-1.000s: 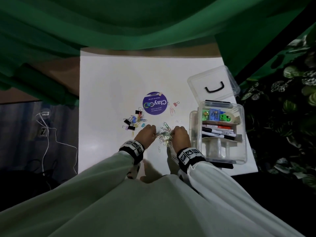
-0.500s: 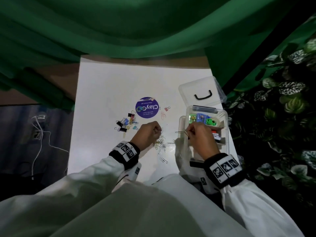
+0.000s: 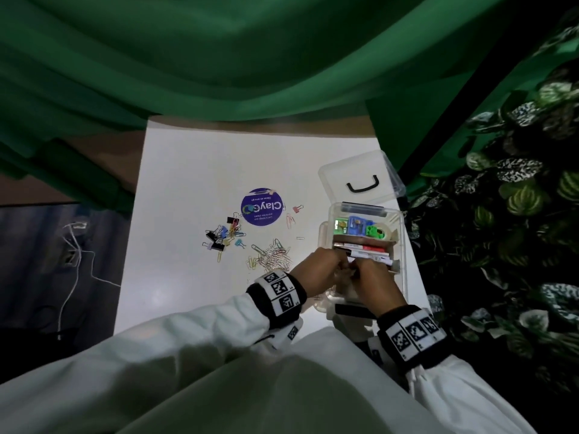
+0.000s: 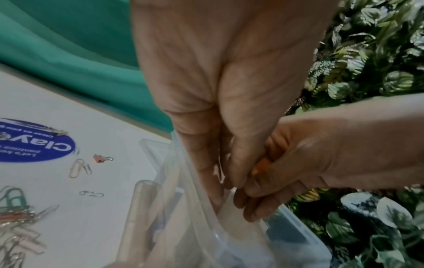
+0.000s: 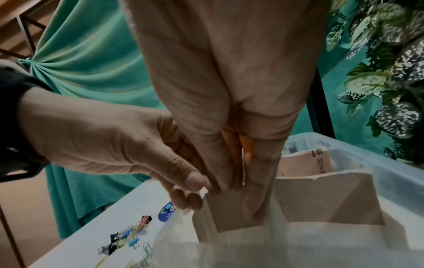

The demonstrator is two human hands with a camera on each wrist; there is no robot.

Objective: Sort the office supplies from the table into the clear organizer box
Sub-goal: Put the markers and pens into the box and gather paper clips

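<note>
Office supplies were partly sorted at this point, judging by the layout. Far left on the white table (image 3: 188,183), a cluster of coloured binder clips (image 3: 222,236) was not yet boxed. Next to it, right of centre, a heap of paper clips (image 3: 271,255) lay loose near the purple round sticker (image 3: 262,207), plus a pink binder clip (image 3: 297,209) and a few stray clips just beyond. Left hand (image 3: 316,274) and right hand (image 3: 374,283) met over the near compartment of the clear organizer box (image 3: 402,245) at the table's right edge, fingertips bunched together and touching. Wrist views showed a thin metal sliver between the right hand's fingers, probably paper clips; left hand's contents: can't tell. Box already held markers (image 3: 366,253) in the middle section and a tape roll (image 3: 383,231) plus small green and blue items at the far end. Lid (image 3: 360,177) lay off behind it. My estimate: roughly half done; both clip piles remained.
</note>
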